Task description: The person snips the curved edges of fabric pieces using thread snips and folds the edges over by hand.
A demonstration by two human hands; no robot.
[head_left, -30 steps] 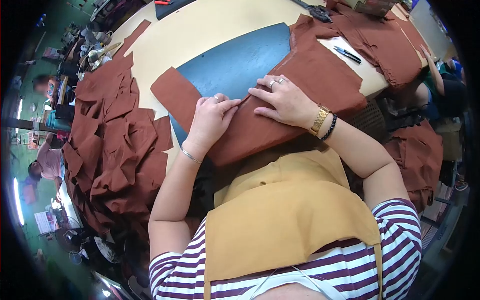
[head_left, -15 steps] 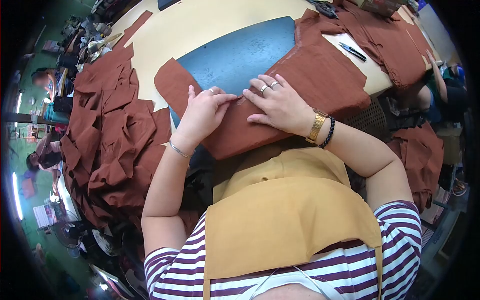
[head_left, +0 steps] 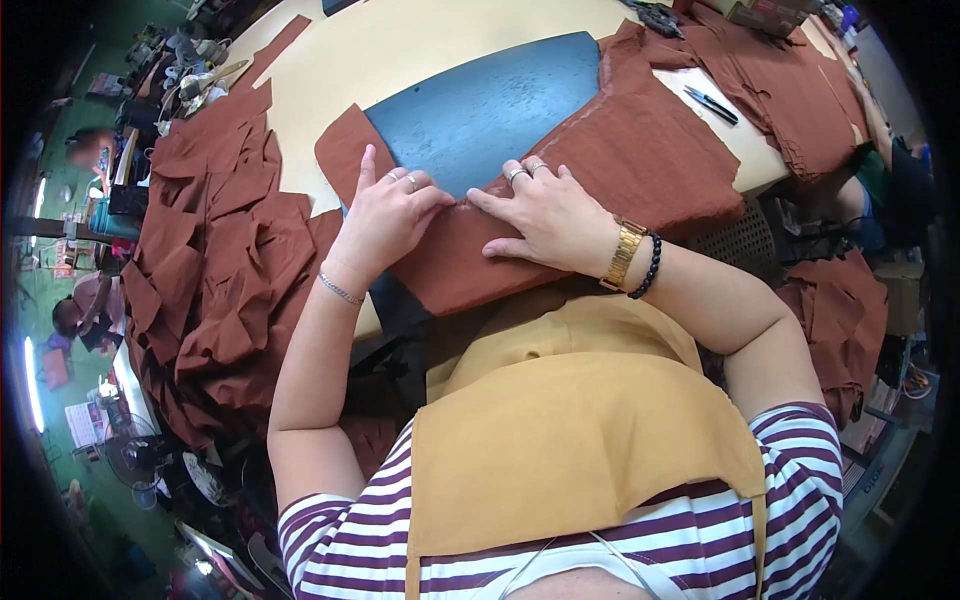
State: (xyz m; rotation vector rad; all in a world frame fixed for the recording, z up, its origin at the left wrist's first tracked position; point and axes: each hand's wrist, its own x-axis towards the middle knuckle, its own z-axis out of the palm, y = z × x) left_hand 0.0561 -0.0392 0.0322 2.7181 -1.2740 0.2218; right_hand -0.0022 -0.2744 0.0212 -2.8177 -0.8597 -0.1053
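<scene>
A rust-brown fabric piece (head_left: 650, 145) lies over a blue board (head_left: 490, 100) on the table, its edge marked by a pale line. At that edge my left hand (head_left: 393, 215) pinches the fabric between thumb and forefinger, with the other fingers curled and one finger raised. Just to its right, my right hand (head_left: 550, 215) rests on the fabric, fingers spread, the forefinger pointing to the pinched spot. The fabric's front part hangs over the table edge near my lap.
Crumpled brown fabric (head_left: 220, 270) heaps up at the left. Small thread snips (head_left: 711, 104) lie at the right, near more stacked brown fabric (head_left: 790, 100). A cardboard box (head_left: 765, 14) stands at the back right. Other people sit at both sides.
My left hand has shifted left and slightly up along the fabric edge, still pinching. My right hand has followed a little leftward. The camera view has tilted slightly.
</scene>
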